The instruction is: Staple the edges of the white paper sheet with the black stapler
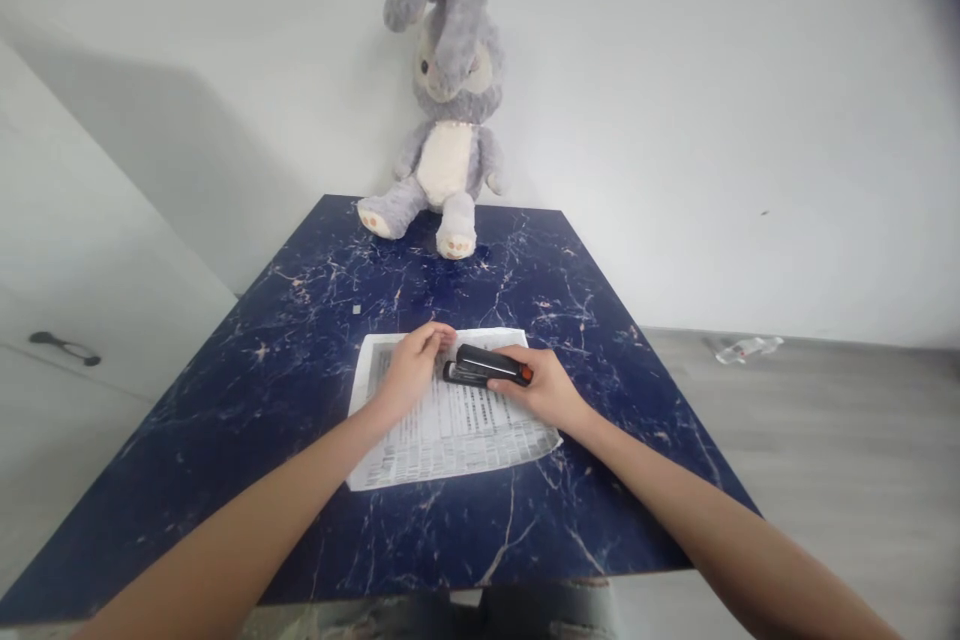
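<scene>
My right hand [549, 387] is wrapped around the rear end of a black stapler [484, 364] with an orange-red mark near its back. The stapler points left, its upper arm raised a little from its base. Under it lies printed paper [450, 455], spread on the table and covered in rows of text. My left hand [411, 367] rests over the paper's upper left part, just left of the stapler's nose. Its fingers stretch to the right, and I see nothing held in them.
A grey plush rabbit [450, 160] sits at the far end of the blue marbled table [247, 440], against the wall. Left of centre on the tabletop lies a small pale square [357, 309]. Clear plastic packaging [750, 350] lies on the floor at right. A dark handle [65, 348] shows at left.
</scene>
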Demonstrator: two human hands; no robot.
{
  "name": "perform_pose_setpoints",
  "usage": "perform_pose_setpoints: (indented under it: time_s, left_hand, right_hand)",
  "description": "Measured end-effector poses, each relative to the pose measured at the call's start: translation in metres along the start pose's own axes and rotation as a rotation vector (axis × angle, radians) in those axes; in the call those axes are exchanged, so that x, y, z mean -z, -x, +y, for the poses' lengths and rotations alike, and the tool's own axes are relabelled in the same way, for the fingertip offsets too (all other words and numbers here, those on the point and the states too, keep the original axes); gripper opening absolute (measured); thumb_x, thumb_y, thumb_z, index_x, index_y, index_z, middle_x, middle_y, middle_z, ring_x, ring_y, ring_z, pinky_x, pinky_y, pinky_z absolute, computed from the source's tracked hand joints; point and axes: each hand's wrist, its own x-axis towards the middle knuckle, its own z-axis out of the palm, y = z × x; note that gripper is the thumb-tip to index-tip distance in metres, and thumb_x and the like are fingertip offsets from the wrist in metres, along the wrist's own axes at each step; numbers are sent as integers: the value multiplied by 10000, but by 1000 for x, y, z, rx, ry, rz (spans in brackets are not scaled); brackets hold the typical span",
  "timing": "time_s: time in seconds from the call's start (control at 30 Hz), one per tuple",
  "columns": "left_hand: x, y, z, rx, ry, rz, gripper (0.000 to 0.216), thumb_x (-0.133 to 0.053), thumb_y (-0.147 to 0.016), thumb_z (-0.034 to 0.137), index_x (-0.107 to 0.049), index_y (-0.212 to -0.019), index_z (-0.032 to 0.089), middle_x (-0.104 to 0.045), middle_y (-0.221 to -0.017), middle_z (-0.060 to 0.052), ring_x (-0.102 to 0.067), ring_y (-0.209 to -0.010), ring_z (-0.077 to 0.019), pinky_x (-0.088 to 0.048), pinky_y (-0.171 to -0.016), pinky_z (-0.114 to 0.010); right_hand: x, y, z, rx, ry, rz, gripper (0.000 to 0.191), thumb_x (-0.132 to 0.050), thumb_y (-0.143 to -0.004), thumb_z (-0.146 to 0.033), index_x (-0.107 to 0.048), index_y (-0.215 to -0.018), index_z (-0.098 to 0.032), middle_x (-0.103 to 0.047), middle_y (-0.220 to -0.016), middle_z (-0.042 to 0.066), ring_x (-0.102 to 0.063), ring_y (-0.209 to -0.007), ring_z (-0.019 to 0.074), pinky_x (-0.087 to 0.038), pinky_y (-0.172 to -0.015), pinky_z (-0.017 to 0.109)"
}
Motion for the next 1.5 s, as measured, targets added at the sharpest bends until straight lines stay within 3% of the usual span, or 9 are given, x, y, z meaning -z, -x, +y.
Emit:
perform_pose_setpoints:
  time_s: [0.13,0.23,0.37,0.67,0.83,1.0,1.17,1.37,1.5]
  left_hand:
    - [0,0,-6,0,19,42,270,-475,-1030,326,-709,-1016,191,-750,-1064,-92,-722,-995,-219,-554,-988,-423]
    - [1,1,-5,5,29,37,267,-490,-1031,338,-713,-1013,192,-754,-1057,-92,-726,-988,-218,-557,-984,-421]
    - [-2,1,-3,27,95,68,348,-491,-1046,428,-726,-993,176,-764,-1038,-106,-733,-969,-225,-566,-974,-424]
    - [-4,0,-1,131,289,148,679,-359,-1040,691,-757,-952,148,-784,-1005,-150,-752,-937,-241,-585,-959,-421]
    - [0,-3,2,137,382,111,697,-327,-1046,694,-748,-953,147,-778,-1047,-153,-746,-994,-239,-559,-1009,-411]
    - [5,-4,12,314,742,-38,524,-457,-1050,603,-704,-1059,141,-721,-1259,-187,-693,-1191,-273,-526,-1074,-429]
    - [7,0,20,512,965,-265,382,-539,-1052,473,-670,-1105,118,-704,-1275,-211,-678,-1238,-290,-491,-1142,-454]
    - [3,2,18,410,923,-205,96,-592,-989,113,-684,-1017,99,-735,-1186,-184,-711,-1198,-264,-461,-1201,-427]
    - [6,0,21,329,785,-33,110,-589,-990,107,-690,-1033,108,-747,-1092,-151,-757,-1047,-209,-567,-1066,-373]
  right_hand:
    - [5,-5,6,7,-43,-80,411,-842,-803,-334,-766,-1186,-205,-783,-1115,83,-734,-974,257,-566,-918,398]
    - [22,-8,10,4,-321,-236,491,-798,-873,-394,-716,-1329,-231,-725,-1335,107,-683,-1234,296,-508,-1100,461]
    - [33,-9,23,-91,-547,-306,418,-729,-947,-406,-726,-1327,-234,-706,-1379,117,-669,-1281,298,-488,-1145,502]
    - [28,-10,16,-21,-363,-300,572,-804,-872,-420,-673,-1392,-221,-688,-1404,126,-666,-1287,316,-503,-1137,511]
    - [8,-5,0,156,145,-159,368,-720,-918,-252,-727,-1285,-224,-796,-1154,62,-776,-996,251,-629,-929,398]
    - [9,3,5,577,500,175,524,-525,-972,-61,-614,-1456,-240,-683,-1414,94,-620,-1362,276,-539,-1132,507]
    - [23,12,-2,762,891,140,594,-521,-1000,-17,-505,-1551,-236,-580,-1523,84,-497,-1472,290,-498,-1168,502]
    - [18,12,-3,709,804,157,555,-510,-999,-28,-571,-1500,-258,-633,-1473,72,-557,-1426,271,-505,-1155,474]
    - [17,4,6,397,467,345,376,-593,-962,-150,-717,-1305,-237,-761,-1268,95,-726,-1181,289,-590,-1008,473]
